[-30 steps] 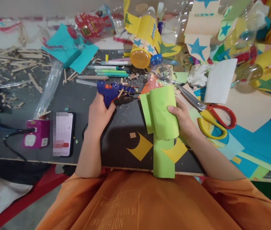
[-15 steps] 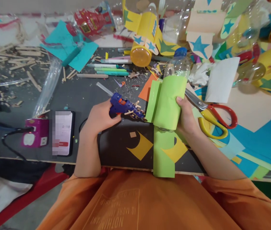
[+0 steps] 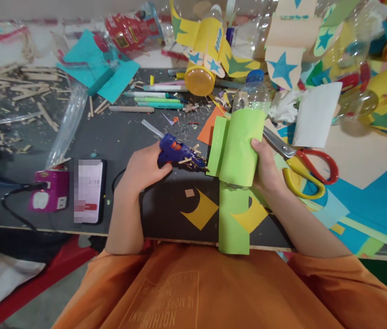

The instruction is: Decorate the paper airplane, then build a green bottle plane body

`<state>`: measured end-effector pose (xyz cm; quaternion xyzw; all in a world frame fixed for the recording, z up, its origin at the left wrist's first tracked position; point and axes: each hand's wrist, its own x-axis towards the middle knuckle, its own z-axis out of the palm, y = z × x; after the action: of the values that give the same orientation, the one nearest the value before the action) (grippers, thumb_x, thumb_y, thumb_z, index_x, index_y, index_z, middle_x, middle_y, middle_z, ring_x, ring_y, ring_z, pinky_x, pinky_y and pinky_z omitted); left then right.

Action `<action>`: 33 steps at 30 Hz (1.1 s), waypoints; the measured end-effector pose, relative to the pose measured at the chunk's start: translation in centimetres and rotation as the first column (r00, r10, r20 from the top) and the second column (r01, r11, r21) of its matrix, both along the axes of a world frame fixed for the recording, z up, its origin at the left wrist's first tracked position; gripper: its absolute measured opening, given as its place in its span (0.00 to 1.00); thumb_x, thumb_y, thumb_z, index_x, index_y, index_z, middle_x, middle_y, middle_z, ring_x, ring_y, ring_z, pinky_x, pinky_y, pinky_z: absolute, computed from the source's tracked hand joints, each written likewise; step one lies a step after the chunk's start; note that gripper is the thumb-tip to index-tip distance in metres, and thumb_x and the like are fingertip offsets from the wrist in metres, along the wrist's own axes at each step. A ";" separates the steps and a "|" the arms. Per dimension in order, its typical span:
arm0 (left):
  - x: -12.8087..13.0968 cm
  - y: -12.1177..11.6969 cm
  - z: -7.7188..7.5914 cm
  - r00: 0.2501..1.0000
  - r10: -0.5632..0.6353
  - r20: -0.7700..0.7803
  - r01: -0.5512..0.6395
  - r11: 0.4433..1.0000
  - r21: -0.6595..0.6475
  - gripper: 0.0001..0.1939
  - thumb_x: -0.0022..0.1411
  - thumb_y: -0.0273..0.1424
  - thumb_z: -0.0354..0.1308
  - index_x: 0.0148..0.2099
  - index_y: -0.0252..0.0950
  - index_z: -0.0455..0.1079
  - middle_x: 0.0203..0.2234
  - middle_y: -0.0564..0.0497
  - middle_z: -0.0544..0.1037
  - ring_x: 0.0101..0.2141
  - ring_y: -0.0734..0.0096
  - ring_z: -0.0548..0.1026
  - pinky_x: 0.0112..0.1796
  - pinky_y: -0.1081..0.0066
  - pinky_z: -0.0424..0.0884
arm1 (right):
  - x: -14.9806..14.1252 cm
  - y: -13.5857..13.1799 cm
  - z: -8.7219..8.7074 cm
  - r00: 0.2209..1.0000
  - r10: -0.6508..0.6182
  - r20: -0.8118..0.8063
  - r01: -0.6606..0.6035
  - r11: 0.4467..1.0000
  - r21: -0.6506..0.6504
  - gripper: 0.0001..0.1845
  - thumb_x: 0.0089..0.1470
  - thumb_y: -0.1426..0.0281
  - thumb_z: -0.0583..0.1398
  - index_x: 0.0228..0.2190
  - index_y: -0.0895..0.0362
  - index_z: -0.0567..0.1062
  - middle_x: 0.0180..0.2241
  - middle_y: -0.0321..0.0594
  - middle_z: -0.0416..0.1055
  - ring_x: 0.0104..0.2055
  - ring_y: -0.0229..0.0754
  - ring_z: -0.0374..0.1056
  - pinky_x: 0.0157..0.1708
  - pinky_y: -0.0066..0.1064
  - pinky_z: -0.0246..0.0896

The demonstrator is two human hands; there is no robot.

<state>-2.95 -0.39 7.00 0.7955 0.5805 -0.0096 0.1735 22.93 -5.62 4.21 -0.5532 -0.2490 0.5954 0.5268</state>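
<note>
Offcuts [image 3: 202, 211] of yellow paper lie near the desk's [image 3: 166, 214] front edge; beyond — left hand [image 3: 141, 169] curled round a blue glue gun [image 3: 172, 148], nozzle near a green paper flap [image 3: 218, 146]; right hand [image 3: 267, 167] clasping the green-wrapped plastic bottle [image 3: 252, 97]; markers [image 3: 159, 99] toward the far edge.

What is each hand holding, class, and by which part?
The left hand holds the blue glue gun by its handle; the right hand holds the green-wrapped bottle by its right side.

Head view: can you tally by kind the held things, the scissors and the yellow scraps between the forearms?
Blue plastic glue gun, left hand: 1
Clear blue-capped bottle in green paper, right hand: 1
Metal scissors with red-and-yellow handles: 1
Curve-cut yellow paper scraps: 2
Total: 5
</note>
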 end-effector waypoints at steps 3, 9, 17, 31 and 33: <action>0.0 0.1 -0.1 1.000 0.006 0.013 -0.006 1.000 0.013 0.21 0.53 0.33 0.52 0.50 0.38 0.71 0.36 0.46 0.81 0.39 0.53 0.79 0.39 0.66 0.72 | 0.1 0.0 -0.2 1.000 -0.019 0.012 0.019 1.000 -0.003 0.25 0.43 0.47 0.65 0.40 0.46 0.71 0.45 0.40 0.77 0.48 0.53 0.74 0.41 0.46 0.76; 0.1 0.1 0.0 0.999 0.031 0.035 -0.032 0.999 0.014 0.19 0.55 0.32 0.51 0.49 0.37 0.70 0.37 0.45 0.80 0.40 0.52 0.79 0.41 0.64 0.72 | 0.1 0.1 -0.3 1.000 -0.026 -0.004 0.026 0.999 -0.031 0.28 0.39 0.47 0.67 0.40 0.47 0.72 0.45 0.41 0.77 0.48 0.55 0.73 0.43 0.47 0.74; -0.1 0.1 -0.3 0.991 0.048 0.126 -0.059 0.995 0.082 0.17 0.57 0.32 0.50 0.49 0.38 0.67 0.42 0.46 0.78 0.45 0.56 0.77 0.44 0.66 0.72 | 0.0 0.1 -0.2 0.999 0.009 0.037 -0.010 1.000 0.012 0.29 0.40 0.50 0.66 0.43 0.48 0.71 0.45 0.41 0.76 0.48 0.55 0.73 0.45 0.49 0.73; -0.3 0.6 -1.2 0.979 0.109 0.172 -0.131 0.983 0.126 0.14 0.55 0.29 0.51 0.45 0.37 0.66 0.39 0.45 0.77 0.43 0.55 0.78 0.43 0.64 0.74 | 0.3 0.2 -0.5 0.999 0.048 0.024 -0.048 0.999 0.013 0.27 0.37 0.52 0.69 0.40 0.49 0.74 0.44 0.39 0.78 0.45 0.54 0.74 0.43 0.46 0.74; -0.4 0.6 -1.4 0.975 0.114 0.190 -0.142 0.980 0.143 0.14 0.55 0.29 0.52 0.45 0.37 0.66 0.39 0.45 0.77 0.43 0.54 0.78 0.42 0.63 0.74 | 0.3 0.2 -0.6 0.998 0.050 0.031 -0.050 0.999 0.019 0.27 0.37 0.52 0.69 0.39 0.49 0.74 0.42 0.38 0.78 0.43 0.53 0.75 0.41 0.45 0.74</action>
<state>-3.36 0.22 5.59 0.7651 0.6114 0.1190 0.1630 23.20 -5.42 3.65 -0.5504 -0.2767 0.5975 0.5133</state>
